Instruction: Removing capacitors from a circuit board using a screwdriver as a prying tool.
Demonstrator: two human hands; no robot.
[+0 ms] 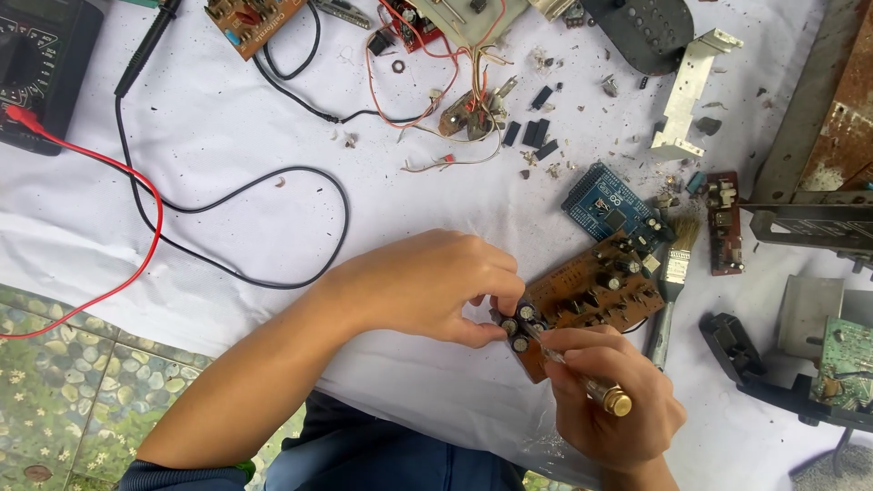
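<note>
My left hand pinches the near corner of a brown circuit board that is studded with small capacitors. My right hand grips a thin tool with a brass-coloured end cap; its tip touches the cluster of capacitors at that same corner of the board. The board is tilted up off the white cloth, between the two hands. Both forearms come in from the bottom of the view.
A blue circuit board and a small paintbrush lie just beyond the brown board. A multimeter with red and black leads sits at the far left. More boards, wires and loose parts are scattered along the top and right.
</note>
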